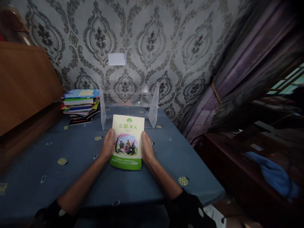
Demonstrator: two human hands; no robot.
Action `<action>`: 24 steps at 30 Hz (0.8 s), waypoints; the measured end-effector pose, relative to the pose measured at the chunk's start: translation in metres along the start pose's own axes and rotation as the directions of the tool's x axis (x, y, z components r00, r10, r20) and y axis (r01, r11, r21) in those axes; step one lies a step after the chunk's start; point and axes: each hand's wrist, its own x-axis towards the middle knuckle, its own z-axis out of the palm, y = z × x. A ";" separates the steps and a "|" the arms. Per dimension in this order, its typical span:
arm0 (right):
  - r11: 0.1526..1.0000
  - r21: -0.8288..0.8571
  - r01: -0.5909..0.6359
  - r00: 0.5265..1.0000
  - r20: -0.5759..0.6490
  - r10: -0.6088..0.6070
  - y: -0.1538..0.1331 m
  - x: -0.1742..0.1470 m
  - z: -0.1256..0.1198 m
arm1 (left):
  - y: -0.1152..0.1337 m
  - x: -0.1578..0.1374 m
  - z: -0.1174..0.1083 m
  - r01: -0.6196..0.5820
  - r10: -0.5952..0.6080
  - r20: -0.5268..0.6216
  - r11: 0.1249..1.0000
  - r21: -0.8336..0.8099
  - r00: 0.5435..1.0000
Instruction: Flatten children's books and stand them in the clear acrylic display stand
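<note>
Between my two hands is a book (127,144) with a cream cover, a green band along the bottom, a picture of several seated figures and Chinese characters at the top. My left hand (108,144) grips its left edge, thumb in front. On the opposite edge, my right hand (147,147) holds it in the same way; the fingers behind the cover are hidden. The front cover faces me, held tilted above the table. Just behind the book stands a clear plastic rack (154,106), partly covered by it.
A stack of books (80,103) lies left of the rack on the blue tablecloth (78,177). Wooden furniture (28,82) borders the left side. At the right hangs a purple curtain (211,91); a blue cloth (273,174) lies on a dark surface. A white card (116,59) is on the wall.
</note>
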 end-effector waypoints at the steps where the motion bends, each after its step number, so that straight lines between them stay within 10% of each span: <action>1: 1.000 -0.003 0.001 1.000 -0.002 -0.001 -0.001 0.000 0.000 | 0.000 0.000 0.000 -0.002 0.002 -0.011 1.000 0.005 1.000; 8: 0.977 -0.197 0.083 0.993 0.102 -0.064 -0.013 -0.001 -0.012 | 0.010 -0.002 0.002 -0.097 0.096 0.136 0.995 0.001 0.986; 15: 0.914 -0.384 0.129 0.963 0.268 -0.024 -0.052 0.003 -0.027 | 0.022 -0.001 0.006 -0.142 0.135 0.069 0.985 0.101 0.988; 24: 0.786 -0.466 0.406 0.902 0.343 -0.263 -0.078 -0.006 -0.028 | 0.018 0.003 0.003 -0.164 0.165 -0.004 0.983 0.088 0.986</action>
